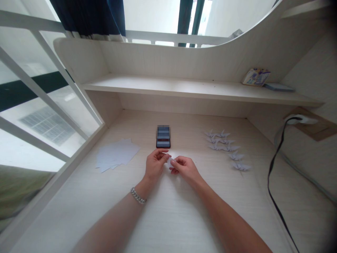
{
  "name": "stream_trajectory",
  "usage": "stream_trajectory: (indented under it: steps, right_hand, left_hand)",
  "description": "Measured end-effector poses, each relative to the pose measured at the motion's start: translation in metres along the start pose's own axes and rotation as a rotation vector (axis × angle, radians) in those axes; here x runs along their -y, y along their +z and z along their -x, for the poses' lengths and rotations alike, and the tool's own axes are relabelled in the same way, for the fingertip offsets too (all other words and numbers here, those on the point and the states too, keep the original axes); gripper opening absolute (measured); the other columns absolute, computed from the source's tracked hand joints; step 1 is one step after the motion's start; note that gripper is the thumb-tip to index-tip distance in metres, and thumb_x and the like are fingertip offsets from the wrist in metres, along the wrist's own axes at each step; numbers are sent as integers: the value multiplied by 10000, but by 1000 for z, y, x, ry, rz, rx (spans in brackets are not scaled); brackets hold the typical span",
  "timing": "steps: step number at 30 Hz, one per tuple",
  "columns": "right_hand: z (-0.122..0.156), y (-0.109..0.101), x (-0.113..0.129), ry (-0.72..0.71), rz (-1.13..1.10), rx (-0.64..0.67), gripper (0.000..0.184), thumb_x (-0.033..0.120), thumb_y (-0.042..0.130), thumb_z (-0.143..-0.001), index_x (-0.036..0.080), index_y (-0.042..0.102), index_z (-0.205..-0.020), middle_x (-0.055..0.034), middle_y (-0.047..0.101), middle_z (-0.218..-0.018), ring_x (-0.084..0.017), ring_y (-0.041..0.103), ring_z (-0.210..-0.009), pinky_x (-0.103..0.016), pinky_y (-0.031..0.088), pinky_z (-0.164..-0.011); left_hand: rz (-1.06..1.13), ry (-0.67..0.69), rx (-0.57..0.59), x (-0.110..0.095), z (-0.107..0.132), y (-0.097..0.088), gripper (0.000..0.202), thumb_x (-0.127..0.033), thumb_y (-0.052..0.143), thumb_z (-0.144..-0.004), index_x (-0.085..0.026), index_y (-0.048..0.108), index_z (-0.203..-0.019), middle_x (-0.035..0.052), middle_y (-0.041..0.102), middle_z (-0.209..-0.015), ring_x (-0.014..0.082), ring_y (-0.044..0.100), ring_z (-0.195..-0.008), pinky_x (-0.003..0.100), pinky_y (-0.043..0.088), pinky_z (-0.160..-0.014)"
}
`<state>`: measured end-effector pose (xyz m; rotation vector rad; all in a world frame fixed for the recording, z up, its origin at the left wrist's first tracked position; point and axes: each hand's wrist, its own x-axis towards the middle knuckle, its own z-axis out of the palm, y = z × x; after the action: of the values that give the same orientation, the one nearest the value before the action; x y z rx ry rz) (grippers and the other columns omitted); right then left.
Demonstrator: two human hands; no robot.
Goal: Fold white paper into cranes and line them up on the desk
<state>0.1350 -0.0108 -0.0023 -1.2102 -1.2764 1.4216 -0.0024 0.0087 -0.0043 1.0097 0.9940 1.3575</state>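
both hands, left hand (pixel 155 163) & right hand (pixel 184 166), pinch a small folded white paper piece (pixel 170 162) just above the pale wood-grain desk (pixel 168 211), nr a black phone (pixel 163 139).

A pale wood-grain desk (pixel 65 205) fills the alcove, a long shelf (pixel 184 89) above it in the same finish — daylight comes through a white-barred window (pixel 39 105) on the left. A dark curtain (pixel 89 17) hangs above; a black cable (pixel 269 172) runs from a wall socket (pixel 302 120) at right.

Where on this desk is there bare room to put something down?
Bare desk lies between the paper sheets and the phone, and behind the phone. Crowded: the middle, where left hand and right hand pinch a small paper, and the right, with paper cranes and cable.
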Motion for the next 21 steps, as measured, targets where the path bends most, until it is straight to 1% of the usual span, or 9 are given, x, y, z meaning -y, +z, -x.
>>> stream_trajectory:
  steps: [4, 8, 11, 13, 17, 21]
  right_hand:
    - [1, -1, 1, -41, 7, -39, 326, 493, 589, -735, 170, 598, -701, -17, 614, -601, -159, 601, -518, -268, 488, -518]
    - [0, -1, 1, -42, 31, -41, 319, 485, 589, -733, 171, 608, -686, -14, 606, -612, -162, 603, -529, -271, 494, -526]
    - [0, 0, -1, -40, 55, -31, 302, 468, 573, -748, 171, 618, -723, -10, 607, -600, -158, 598, -533, -265, 487, -521]
    - [0, 1, -1, -60, 75, -51, 284, 451, 562, -760, 174, 618, -729, -3, 600, -588, -147, 579, -523, -260, 488, -519]
    - [1, 1, 0, -76, 89, -92, 283, 438, 561, -759, 174, 607, -668, -1, 586, -572, -140, 557, -521, -261, 498, -520]
    - [1, 0, 1, -43, 73, -40, 300, 459, 576, -748, 167, 610, -685, -15, 611, -569, -153, 581, -506, -271, 493, -515]
  left_hand:
    - [-19, 21, 12, 0, 1, 2, 287, -257, 716, -633, -139, 630, -879, 43, 677, -707, 129, 609, -640, 233, 455, -610]
    - [-83, 41, -25, -1, 2, 4, 282, -236, 732, -598, -142, 627, -843, 22, 651, -684, 119, 591, -609, 223, 445, -582]
    - [-124, 67, -60, -1, 3, 6, 254, -227, 717, -610, -147, 604, -823, 17, 638, -693, 115, 588, -608, 216, 443, -568]
    - [-142, 75, -56, -2, 5, 8, 251, -228, 699, -633, -155, 580, -842, 12, 631, -693, 117, 589, -614, 214, 444, -565]
    - [-153, 74, -34, -3, 8, 9, 285, -234, 685, -654, -171, 541, -891, 3, 626, -683, 121, 597, -619, 217, 448, -574]
    - [-143, 46, -57, -2, 6, 6, 330, -262, 700, -643, -167, 539, -915, 19, 655, -704, 132, 616, -627, 228, 461, -583]
